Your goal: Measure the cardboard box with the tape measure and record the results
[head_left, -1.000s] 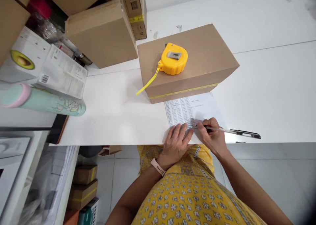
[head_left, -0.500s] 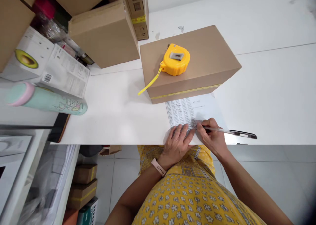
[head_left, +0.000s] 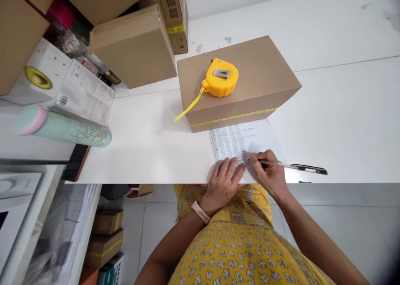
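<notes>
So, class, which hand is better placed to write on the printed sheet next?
Probably the right hand: it holds the pen over the printed sheet, while the left hand lies on its lower edge, penless.

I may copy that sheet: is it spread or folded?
Spread where visible: the sheet lies flat under the left hand. The box seems to hide part; folds there, I cannot tell.

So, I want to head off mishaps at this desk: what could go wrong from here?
The tape measure sits on top of the cardboard box, so a bump might slide it off. The paper runs up to the box, perhaps beneath it, so shifting the box could drag or crease it. The left hand rests close to the pen in the right hand, so fresh ink might smudge.
</notes>
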A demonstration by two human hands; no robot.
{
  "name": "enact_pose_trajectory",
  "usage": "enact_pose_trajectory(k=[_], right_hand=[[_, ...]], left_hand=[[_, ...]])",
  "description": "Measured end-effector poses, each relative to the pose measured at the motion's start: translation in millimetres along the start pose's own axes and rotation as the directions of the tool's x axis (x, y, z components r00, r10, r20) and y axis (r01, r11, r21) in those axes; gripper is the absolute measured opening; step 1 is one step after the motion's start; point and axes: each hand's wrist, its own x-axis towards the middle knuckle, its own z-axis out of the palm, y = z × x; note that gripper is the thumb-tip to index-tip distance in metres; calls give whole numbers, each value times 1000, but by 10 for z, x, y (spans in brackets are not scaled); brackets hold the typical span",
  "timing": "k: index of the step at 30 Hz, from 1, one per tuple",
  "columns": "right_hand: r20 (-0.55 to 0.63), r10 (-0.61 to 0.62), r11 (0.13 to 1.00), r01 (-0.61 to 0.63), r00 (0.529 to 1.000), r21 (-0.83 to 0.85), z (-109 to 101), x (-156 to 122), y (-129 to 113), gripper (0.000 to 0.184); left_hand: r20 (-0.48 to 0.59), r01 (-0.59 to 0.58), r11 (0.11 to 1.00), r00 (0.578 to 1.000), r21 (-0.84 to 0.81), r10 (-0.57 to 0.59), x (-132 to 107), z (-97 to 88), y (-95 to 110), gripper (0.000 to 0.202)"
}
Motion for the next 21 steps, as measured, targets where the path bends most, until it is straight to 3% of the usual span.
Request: enact_pose_trajectory(k=[21], right_hand=[[7,-5,1000,4,1000,19,-3,8,-27,29]], left_hand=[[-6,0,1000,1000,3,0,8,-18,-4,59]])
